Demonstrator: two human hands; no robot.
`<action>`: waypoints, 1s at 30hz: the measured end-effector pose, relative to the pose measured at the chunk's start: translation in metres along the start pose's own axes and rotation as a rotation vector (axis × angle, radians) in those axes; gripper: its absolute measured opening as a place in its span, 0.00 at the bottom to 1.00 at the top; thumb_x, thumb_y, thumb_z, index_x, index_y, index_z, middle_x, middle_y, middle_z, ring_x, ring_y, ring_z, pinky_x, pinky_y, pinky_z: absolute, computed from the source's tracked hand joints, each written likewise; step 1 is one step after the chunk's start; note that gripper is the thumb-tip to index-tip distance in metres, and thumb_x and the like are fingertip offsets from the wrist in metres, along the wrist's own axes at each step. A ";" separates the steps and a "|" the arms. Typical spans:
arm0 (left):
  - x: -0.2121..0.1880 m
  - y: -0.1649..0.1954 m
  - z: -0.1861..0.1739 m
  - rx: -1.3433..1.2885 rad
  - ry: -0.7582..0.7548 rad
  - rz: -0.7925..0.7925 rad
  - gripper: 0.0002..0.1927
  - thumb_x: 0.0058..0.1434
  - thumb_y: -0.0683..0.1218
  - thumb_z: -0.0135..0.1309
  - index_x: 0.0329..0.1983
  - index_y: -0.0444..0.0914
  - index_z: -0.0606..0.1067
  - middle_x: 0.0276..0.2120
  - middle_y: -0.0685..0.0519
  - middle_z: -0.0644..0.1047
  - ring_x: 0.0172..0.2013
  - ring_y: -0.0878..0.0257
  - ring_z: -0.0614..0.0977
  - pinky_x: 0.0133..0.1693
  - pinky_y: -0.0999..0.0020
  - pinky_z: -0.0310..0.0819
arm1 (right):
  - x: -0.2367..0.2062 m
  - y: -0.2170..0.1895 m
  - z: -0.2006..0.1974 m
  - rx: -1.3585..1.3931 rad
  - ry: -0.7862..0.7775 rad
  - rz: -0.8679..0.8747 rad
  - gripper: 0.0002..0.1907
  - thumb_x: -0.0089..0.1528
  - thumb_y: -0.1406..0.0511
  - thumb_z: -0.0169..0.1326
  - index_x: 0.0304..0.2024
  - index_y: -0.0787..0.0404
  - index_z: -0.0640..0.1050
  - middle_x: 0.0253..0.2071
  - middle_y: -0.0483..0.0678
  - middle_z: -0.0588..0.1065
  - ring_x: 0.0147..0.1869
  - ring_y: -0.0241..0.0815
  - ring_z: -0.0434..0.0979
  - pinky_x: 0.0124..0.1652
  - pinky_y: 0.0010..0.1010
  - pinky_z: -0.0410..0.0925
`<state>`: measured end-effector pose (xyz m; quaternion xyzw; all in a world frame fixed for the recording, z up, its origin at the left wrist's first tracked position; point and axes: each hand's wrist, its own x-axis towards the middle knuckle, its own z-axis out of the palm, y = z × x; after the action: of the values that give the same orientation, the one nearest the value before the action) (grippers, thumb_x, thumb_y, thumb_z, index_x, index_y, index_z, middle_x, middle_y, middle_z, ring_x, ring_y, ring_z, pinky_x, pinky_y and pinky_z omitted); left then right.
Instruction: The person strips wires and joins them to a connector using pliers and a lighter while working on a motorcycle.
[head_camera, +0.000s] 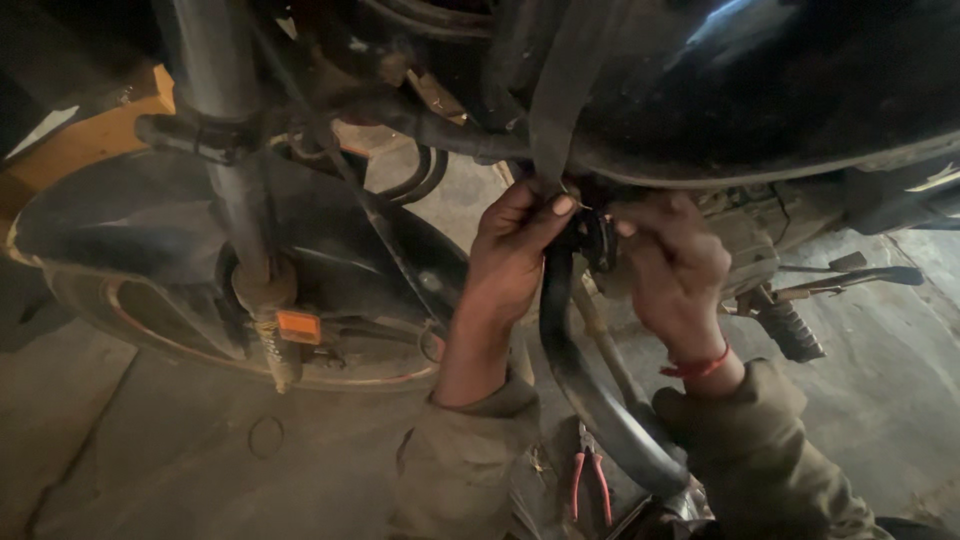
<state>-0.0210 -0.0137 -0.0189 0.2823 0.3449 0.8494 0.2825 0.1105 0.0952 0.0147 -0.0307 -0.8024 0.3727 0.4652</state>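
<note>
Dim concrete floor (150, 450) fills the lower part of the view, grey and dusty, with a motorcycle standing on it. Largest is the black fuel tank (780, 90), glossy and curving across the upper right. Below and to the left sits the front wheel under its dark mudguard (130, 220), with the fork leg (225, 120) running down past it to a small orange reflector (299, 326). A black curved guard bar (590, 390) sweeps down from the frame between the two forearms, toward the bottom of the view. At the right, a ribbed footpeg (790, 330) sticks out beside a thin lever (850, 278). The left hand (510, 260) is closed around the top of the guard bar just under the tank, thumb pressed up against a flat dark strap (555, 100) that hangs from above. The right hand (675, 265), a red thread at its wrist, has its fingers curled and pinched on a small black fitting (598, 240) that lies between the two hands, close beneath the tank's edge; what exactly it grips is too dark to tell. On the floor near the sleeves lies a pair of red-handled pliers (590, 480), and a thin wire ring (265, 436) lies by the wheel.
</note>
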 end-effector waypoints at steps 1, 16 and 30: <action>0.000 0.000 0.000 0.009 0.006 -0.005 0.05 0.70 0.41 0.57 0.47 0.34 0.78 0.39 0.56 0.79 0.42 0.67 0.78 0.47 0.70 0.73 | 0.001 -0.002 0.001 -0.058 0.001 -0.045 0.14 0.63 0.78 0.51 0.49 0.67 0.82 0.43 0.52 0.76 0.43 0.38 0.78 0.40 0.26 0.70; -0.001 0.014 0.003 0.055 -0.027 -0.032 0.06 0.70 0.42 0.56 0.46 0.34 0.78 0.39 0.55 0.79 0.43 0.66 0.78 0.49 0.68 0.72 | 0.012 -0.035 0.013 -0.500 0.023 -0.381 0.07 0.65 0.73 0.64 0.46 0.65 0.81 0.44 0.53 0.72 0.48 0.52 0.76 0.47 0.40 0.70; 0.001 0.012 0.001 -0.008 -0.005 -0.083 0.08 0.68 0.42 0.56 0.47 0.33 0.78 0.38 0.56 0.79 0.41 0.67 0.78 0.47 0.71 0.71 | 0.006 -0.038 0.022 -0.327 0.061 -0.213 0.11 0.65 0.73 0.65 0.50 0.65 0.80 0.45 0.53 0.74 0.46 0.48 0.79 0.43 0.34 0.72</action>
<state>-0.0246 -0.0197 -0.0094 0.2689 0.3523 0.8376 0.3192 0.1015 0.0572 0.0365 -0.0320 -0.8363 0.1849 0.5151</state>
